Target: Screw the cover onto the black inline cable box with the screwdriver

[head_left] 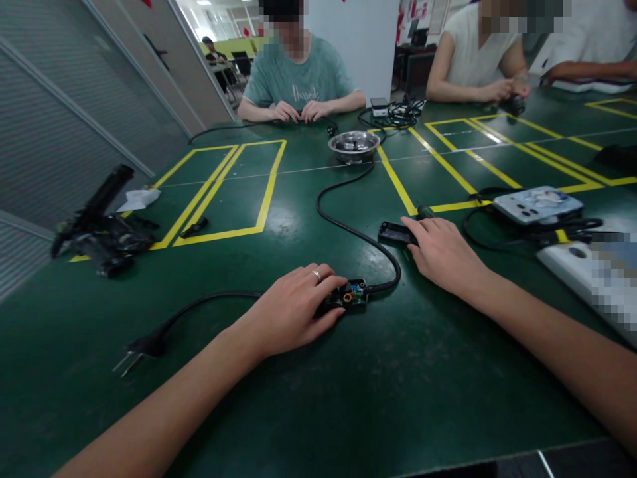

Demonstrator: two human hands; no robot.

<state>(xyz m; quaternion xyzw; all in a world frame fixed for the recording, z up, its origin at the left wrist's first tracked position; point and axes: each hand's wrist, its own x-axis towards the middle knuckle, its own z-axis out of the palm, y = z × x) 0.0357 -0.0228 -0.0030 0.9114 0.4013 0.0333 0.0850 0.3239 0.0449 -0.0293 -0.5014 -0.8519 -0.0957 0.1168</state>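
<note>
My left hand (293, 309), a ring on one finger, lies over the near end of an opened black power adapter (351, 294) whose circuit parts show; its fingers curl round the body. A black cable (348, 229) runs from the adapter toward a metal bowl, and another lead ends in a two-pin plug (134, 352) at the left. My right hand (440, 252) rests on the green table (318, 398), fingertips touching a flat black cover piece (393, 232).
A metal bowl (354, 144) stands mid-table. Black gear (102, 232) lies at the left edge. A white-grey device (537, 204) with cables and a white box (572, 262) sit on the right. Other people work at the far side. Yellow tape lines (266, 192) mark the tabletop.
</note>
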